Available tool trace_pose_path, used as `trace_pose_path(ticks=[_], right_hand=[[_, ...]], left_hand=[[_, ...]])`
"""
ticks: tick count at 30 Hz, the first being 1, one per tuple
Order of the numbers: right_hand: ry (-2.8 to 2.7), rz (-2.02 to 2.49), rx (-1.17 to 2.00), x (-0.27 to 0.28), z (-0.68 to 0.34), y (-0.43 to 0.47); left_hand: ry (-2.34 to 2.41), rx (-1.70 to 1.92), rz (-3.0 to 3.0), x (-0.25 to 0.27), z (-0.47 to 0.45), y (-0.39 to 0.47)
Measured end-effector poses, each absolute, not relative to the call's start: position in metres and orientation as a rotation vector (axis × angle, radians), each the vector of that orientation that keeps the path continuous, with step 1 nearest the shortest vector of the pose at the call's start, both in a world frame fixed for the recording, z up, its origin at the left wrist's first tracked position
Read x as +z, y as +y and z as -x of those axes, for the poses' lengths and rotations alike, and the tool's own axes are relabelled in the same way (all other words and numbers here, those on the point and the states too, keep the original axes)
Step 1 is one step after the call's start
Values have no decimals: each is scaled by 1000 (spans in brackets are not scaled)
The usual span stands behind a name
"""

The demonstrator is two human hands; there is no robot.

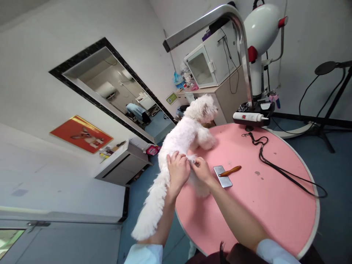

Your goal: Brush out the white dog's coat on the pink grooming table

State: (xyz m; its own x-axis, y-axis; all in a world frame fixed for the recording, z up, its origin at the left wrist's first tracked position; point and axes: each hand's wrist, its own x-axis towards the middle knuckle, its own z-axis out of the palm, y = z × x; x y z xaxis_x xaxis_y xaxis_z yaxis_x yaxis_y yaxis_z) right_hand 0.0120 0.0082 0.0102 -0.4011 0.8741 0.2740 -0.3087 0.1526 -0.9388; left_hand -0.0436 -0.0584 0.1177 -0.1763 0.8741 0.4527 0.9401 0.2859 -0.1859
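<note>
A white fluffy dog (180,134) is on the round pink grooming table (275,216), with its head away from me and its long-haired tail (150,209) over my left forearm. My left hand (178,169) lies on the dog's rump, its fingers spread over the coat. Beside it, my right hand (201,169) pinches a tuft of white fur at the dog's flank, thumb and fingertips together. Just right of that hand lies a slicker brush (226,181) with a wooden handle and a metal-coloured pad.
A black leash (271,165) trails over the table's right edge. A bottle (249,117) sits in a black tray at the far edge, below a bent metal arm (242,40). Behind stand a white dryer (262,29) and a cabinet (220,55). A doorway opens at left.
</note>
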Motion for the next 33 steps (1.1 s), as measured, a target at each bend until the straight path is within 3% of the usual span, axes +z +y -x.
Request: trace_pose_path(ticks=[5, 13, 33], right_hand=[[-1251, 504, 1595, 11, -2, 7], [-1357, 596, 1335, 8, -8, 6], [-1215, 548, 1584, -5, 3, 12]], left_hand=[[-2096, -176, 1693, 121, 43, -59], [-2075, -379, 1573, 108, 48, -58], [-2065, -435, 1563, 109, 50, -67]])
